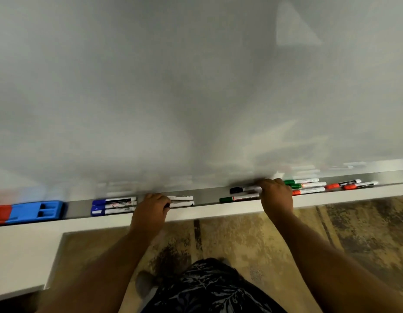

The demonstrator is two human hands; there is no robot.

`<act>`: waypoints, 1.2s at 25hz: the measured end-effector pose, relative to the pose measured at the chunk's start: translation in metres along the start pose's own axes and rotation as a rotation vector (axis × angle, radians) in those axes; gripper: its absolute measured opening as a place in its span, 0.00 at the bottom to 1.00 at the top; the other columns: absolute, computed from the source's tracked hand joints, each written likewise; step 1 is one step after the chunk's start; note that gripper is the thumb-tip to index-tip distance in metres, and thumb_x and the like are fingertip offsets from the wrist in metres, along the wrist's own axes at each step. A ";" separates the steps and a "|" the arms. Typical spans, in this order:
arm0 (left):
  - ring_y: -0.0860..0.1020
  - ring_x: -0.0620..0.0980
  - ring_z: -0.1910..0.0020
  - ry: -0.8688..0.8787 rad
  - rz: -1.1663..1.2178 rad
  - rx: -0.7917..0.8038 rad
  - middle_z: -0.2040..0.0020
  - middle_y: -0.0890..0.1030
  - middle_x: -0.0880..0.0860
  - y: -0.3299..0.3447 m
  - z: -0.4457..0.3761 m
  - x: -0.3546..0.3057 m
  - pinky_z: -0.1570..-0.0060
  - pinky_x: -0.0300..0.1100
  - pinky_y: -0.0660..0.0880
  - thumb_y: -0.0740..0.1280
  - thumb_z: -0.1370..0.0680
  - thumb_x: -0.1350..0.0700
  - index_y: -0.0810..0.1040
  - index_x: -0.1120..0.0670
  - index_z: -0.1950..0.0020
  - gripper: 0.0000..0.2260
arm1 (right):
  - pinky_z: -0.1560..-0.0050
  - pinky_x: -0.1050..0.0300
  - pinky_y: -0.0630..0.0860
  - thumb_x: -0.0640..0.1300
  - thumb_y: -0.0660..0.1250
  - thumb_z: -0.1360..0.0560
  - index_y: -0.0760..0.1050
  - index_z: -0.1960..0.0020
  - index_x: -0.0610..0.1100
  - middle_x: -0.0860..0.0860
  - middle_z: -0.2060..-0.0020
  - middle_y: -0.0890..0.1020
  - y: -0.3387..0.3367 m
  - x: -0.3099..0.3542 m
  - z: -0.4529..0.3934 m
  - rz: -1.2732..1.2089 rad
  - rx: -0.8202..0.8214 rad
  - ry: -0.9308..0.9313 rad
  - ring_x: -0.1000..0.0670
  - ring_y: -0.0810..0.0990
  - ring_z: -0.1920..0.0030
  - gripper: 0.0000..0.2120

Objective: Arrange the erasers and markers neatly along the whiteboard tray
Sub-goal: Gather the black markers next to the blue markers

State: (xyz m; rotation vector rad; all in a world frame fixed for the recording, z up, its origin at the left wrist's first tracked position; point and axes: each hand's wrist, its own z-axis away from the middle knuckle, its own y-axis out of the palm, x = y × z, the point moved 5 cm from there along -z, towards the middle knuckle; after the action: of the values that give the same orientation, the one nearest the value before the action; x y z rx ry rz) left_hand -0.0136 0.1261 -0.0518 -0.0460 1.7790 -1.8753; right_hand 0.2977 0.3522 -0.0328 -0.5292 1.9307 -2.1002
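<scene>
A grey whiteboard tray [209, 196] runs left to right below the board. At its far left lie a red eraser [0, 214] and a blue eraser [36, 212], touching. Three blue-capped markers [113, 206] lie stacked side by side. My left hand [150, 211] is closed over the dark-capped ends of two white markers [181, 201]. My right hand [276, 195] grips the end of a black-capped marker [244, 189]; a green-capped marker [238, 198] lies in front of it. Green markers [302, 182], an orange-red marker [308, 191] and two red-capped markers [351, 185] lie further right.
The whiteboard [196, 86] fills the upper view. A white ledge [22, 251] extends below the tray at left. Patterned brown floor [241, 240] and my dark patterned clothing [207, 288] are below.
</scene>
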 end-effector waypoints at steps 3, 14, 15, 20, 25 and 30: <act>0.77 0.51 0.43 -0.025 0.054 -0.003 0.45 0.85 0.48 0.000 -0.001 0.001 0.43 0.50 0.74 0.74 0.25 0.57 0.84 0.48 0.40 0.14 | 0.52 0.47 0.73 0.39 0.75 0.29 0.86 0.46 0.53 0.52 0.49 0.87 0.009 -0.009 -0.007 0.040 -0.013 -0.102 0.41 0.80 0.46 0.15; 0.86 0.44 0.49 -0.214 0.927 -0.056 0.51 0.89 0.48 -0.006 -0.005 -0.014 0.46 0.31 0.78 0.81 0.32 0.64 0.78 0.50 0.44 0.22 | 0.50 0.43 0.72 0.41 0.75 0.27 0.85 0.44 0.49 0.48 0.49 0.82 0.021 -0.018 0.003 -0.081 -0.129 -0.155 0.40 0.79 0.50 0.12; 0.86 0.45 0.48 -0.228 0.984 -0.056 0.51 0.89 0.49 -0.005 -0.005 -0.017 0.47 0.32 0.79 0.82 0.32 0.64 0.78 0.51 0.44 0.22 | 0.51 0.44 0.71 0.42 0.75 0.25 0.84 0.44 0.49 0.49 0.50 0.81 0.019 -0.015 0.008 -0.138 -0.158 -0.161 0.41 0.78 0.50 0.11; 0.86 0.51 0.46 -0.282 1.199 -0.007 0.49 0.89 0.54 0.007 0.000 -0.027 0.46 0.40 0.82 0.80 0.32 0.67 0.77 0.54 0.42 0.23 | 0.55 0.48 0.73 0.42 0.74 0.23 0.82 0.45 0.46 0.51 0.52 0.80 0.007 0.024 0.030 -0.385 -0.225 -0.283 0.45 0.77 0.53 0.07; 0.86 0.51 0.44 -0.370 1.223 -0.091 0.48 0.89 0.52 0.007 0.016 0.002 0.45 0.44 0.83 0.76 0.28 0.70 0.81 0.53 0.44 0.18 | 0.58 0.58 0.74 0.42 0.72 0.22 0.79 0.45 0.47 0.54 0.52 0.80 -0.001 0.083 0.038 -0.568 -0.129 -0.372 0.53 0.77 0.55 0.06; 0.85 0.50 0.42 -0.490 1.231 -0.131 0.45 0.88 0.52 0.001 0.036 0.053 0.45 0.46 0.83 0.73 0.24 0.69 0.80 0.53 0.40 0.17 | 0.56 0.56 0.73 0.34 0.65 0.24 0.74 0.45 0.49 0.53 0.53 0.77 0.007 0.143 0.043 -0.592 0.032 -0.468 0.52 0.74 0.54 0.12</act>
State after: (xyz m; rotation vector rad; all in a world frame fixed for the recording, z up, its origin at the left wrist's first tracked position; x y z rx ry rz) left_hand -0.0439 0.0715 -0.0661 0.4110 1.1091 -0.7555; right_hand 0.1850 0.2539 -0.0229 -1.5815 1.5861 -2.0357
